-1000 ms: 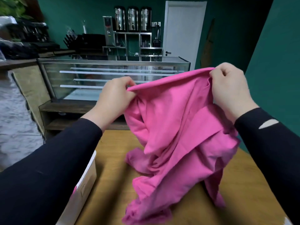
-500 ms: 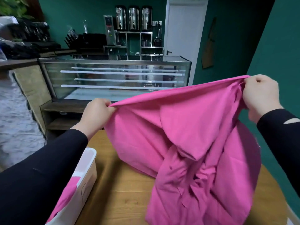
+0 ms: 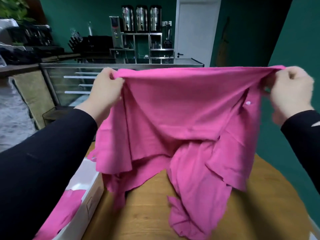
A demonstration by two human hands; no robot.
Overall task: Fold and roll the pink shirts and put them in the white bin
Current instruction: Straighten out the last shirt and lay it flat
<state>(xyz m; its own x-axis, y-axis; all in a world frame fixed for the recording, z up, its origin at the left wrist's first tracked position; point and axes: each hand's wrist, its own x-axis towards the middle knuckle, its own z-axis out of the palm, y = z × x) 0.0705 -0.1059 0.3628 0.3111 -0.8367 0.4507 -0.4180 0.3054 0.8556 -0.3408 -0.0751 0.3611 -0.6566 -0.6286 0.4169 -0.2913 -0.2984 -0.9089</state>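
A pink shirt (image 3: 181,118) hangs spread in the air above the wooden table (image 3: 149,205). My left hand (image 3: 105,90) pinches its top edge on the left, and my right hand (image 3: 290,94) grips the top edge on the right, so the edge is stretched taut between them. The lower part of the shirt droops crumpled, and its hem reaches the tabletop. A white button shows near the right hand. The white bin (image 3: 90,201) stands at the table's left edge under my left arm, with more pink cloth (image 3: 64,210) inside it.
Behind the table stands a glass display counter (image 3: 72,80). Further back are shelves with metal urns (image 3: 142,19) and a white door (image 3: 197,30). A green wall (image 3: 297,40) runs close along the table's right side.
Both hands moved apart and rose, stretching the shirt's top edge wide and level. The shirt lifted off the table and opened out from a bunch into a spread sheet.
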